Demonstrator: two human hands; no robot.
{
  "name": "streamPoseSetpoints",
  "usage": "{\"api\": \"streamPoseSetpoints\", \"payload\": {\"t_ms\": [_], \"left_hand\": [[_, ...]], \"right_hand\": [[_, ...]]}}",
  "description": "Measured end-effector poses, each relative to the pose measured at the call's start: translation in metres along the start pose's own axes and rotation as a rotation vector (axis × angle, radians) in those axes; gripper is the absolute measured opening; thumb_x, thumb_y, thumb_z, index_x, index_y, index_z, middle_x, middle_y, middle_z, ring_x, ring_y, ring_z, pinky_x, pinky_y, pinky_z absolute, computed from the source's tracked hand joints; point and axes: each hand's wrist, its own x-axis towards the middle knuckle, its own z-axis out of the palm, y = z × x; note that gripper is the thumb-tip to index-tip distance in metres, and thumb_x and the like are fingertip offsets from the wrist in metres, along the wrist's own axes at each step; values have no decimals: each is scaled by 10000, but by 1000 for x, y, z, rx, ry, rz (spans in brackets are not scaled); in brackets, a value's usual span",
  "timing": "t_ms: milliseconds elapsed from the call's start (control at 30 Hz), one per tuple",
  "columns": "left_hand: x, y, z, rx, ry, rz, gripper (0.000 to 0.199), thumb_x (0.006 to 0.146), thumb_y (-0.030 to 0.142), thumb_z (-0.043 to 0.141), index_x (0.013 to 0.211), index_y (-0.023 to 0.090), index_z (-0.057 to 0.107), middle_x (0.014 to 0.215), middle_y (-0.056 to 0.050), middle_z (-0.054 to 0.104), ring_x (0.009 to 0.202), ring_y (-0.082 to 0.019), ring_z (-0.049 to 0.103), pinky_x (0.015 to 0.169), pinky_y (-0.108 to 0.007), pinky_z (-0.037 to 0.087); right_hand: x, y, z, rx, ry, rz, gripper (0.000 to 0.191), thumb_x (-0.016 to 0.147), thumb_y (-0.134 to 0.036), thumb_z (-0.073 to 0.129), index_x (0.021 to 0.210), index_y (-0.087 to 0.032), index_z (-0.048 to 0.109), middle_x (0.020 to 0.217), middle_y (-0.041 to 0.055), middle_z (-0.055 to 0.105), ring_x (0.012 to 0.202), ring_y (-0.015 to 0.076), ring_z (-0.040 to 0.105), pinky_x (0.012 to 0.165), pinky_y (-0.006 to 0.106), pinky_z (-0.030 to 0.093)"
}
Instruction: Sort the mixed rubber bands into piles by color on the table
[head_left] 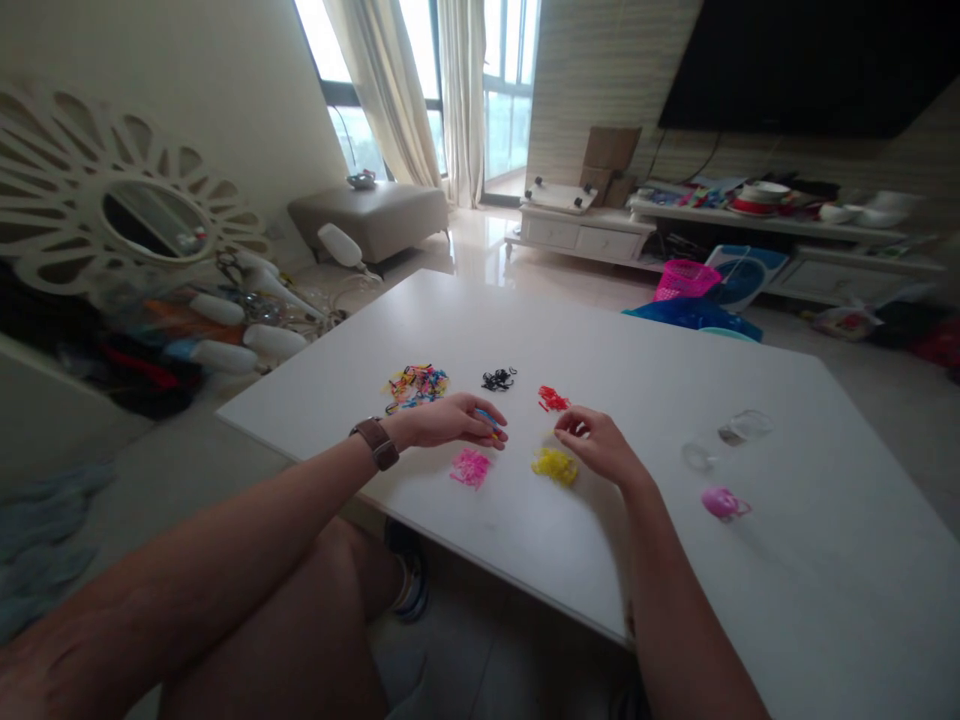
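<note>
My left hand [463, 420] reaches over the white table, fingers curled around a few small coloured rubber bands [495, 435]. Blue shows between its fingers; whether that is held or lies beneath, I cannot tell. Just under it is a pink pile of bands [470, 468]. A mixed-colour pile [417, 385] lies behind my left wrist. My right hand [591, 440] hovers by the yellow pile [555, 466], thumb and fingertips pinched together; what they hold is too small to make out. Further back are a red pile [553, 398] and a black pile [499, 379].
On the right side of the table [750, 620] are a clear container [746, 427], a clear round piece [699, 457] and a small pink object [724, 503]. Beyond the table stand a pink basket [685, 280] and a TV cabinet [585, 237]. Lamp parts [274, 340] lie at left.
</note>
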Motion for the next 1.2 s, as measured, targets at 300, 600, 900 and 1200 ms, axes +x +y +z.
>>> {"api": "streamPoseSetpoints", "payload": {"t_ms": [300,600,900,1200], "left_hand": [[4,0,13,2,-1,-6,359,673,256,854,955,104,692,1007,-166,742,916,-219,724,900,-329,547],[6,0,21,-3,4,-3,333,691,262,845,945,104,697,1009,-171,741,925,-211,721,884,-306,550],[11,3,33,-14,14,13,318,682,241,846,928,105,699,883,-111,746,858,-171,713,873,-285,534],[15,2,35,-19,32,1,281,681,261,840,884,101,728,859,-98,735,795,-142,690,824,-260,533]], "right_hand": [[-8,10,-9,-16,-283,110,94,707,-187,605,714,-173,697,672,-4,660,612,134,568,569,241,443],[-5,-2,-3,-45,-102,-39,93,750,-180,589,726,-179,679,649,-15,610,603,120,534,571,239,423],[-2,-29,27,54,-22,-223,119,785,-301,725,809,-193,680,772,12,619,683,132,564,628,262,458],[-2,-28,30,58,-37,-234,42,782,-182,714,756,-187,680,734,-4,625,666,119,563,616,242,445]]}}
